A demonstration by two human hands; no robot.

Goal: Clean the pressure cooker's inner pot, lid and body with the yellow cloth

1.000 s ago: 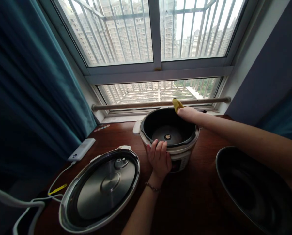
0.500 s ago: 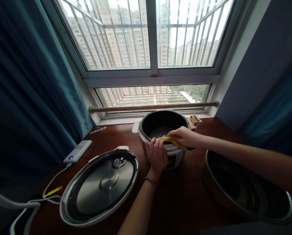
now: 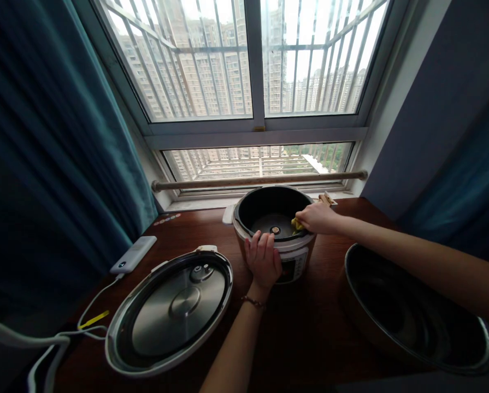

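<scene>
"Are you reading any words here?"
"No, I'm not reading any. The front panel point(image 3: 297, 266) on the cooker point(image 3: 294, 248) is showing tiny marks, but they're looking too small."
"And the white box point(image 3: 134, 254)?"
"It's showing a little round mark point(image 3: 122, 264) near one end, but I'm not making out letters or numbers there."

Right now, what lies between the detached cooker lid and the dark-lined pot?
The head view shows the left forearm, with a bracelet, over brown tabletop; the electric pressure cooker stands farther back.
</scene>
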